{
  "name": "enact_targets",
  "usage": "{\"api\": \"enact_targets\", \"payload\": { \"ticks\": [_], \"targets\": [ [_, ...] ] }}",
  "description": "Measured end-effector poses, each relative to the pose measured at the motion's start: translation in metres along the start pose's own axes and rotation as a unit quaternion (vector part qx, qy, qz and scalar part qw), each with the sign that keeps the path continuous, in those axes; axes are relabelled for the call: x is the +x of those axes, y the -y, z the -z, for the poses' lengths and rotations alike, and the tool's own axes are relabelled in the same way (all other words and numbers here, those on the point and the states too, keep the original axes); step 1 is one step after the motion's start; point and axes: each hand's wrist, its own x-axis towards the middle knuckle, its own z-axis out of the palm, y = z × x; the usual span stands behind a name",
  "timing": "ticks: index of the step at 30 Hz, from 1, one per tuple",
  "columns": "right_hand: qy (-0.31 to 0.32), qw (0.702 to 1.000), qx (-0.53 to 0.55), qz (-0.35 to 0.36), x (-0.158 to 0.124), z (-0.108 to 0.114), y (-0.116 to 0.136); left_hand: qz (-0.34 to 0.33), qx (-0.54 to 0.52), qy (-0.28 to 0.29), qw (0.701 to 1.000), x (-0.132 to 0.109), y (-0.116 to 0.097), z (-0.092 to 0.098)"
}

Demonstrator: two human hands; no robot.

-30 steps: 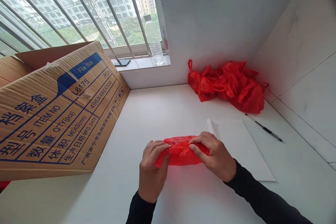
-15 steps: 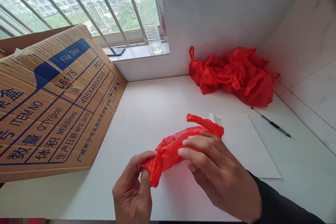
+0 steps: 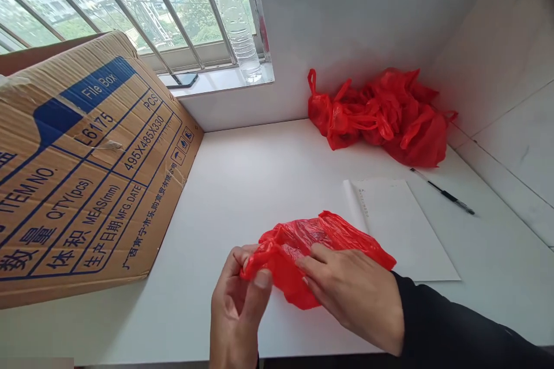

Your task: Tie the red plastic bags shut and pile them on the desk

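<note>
Your left hand [image 3: 236,305]: closed in a pinch, thumb and fingers holding the left end of the red plastic bag [image 3: 320,239].
Your right hand [image 3: 352,294]: almost flat, fingers laid on the bag.
Bag: crumpled, near the front edge of the white table [image 3: 259,179]; its long axis runs left to right, and the right end points at the sheet of paper [image 3: 402,230].
Free room: bare table between the bag and the cardboard box [image 3: 86,173].
Farther: pen [image 3: 444,193], then a pile of red bags [image 3: 381,115] in the corner.
Window sill: water bottle [image 3: 236,23], phone [image 3: 184,79].

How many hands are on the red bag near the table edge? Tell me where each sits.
2. The left hand pinches the red bag at its left end, between thumb and fingers. The right hand lies over its lower right part, thumb hidden.
</note>
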Motion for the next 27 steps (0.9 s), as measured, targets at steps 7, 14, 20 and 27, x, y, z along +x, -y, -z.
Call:
{"api": "enact_targets", "payload": {
  "ticks": [7,14,20,27],
  "targets": [
    [0.041,0.998,-0.047,0.023,0.008,0.009,-0.019,-0.01,0.003,-0.002,1.0,-0.008,0.002,0.007],
    [0.068,0.998,0.013,0.007,0.006,0.023,-0.017,-0.064,0.051,-0.02,0.996,-0.015,-0.001,0.016],
    [0.117,0.993,0.001,-0.017,0.008,0.023,-0.014,-0.058,-0.005,0.003,0.998,-0.016,-0.003,0.015],
    [0.067,0.993,0.045,-0.084,0.013,0.057,-0.013,-0.012,-0.062,-0.007,0.998,-0.021,-0.023,0.01]
  ]
}}
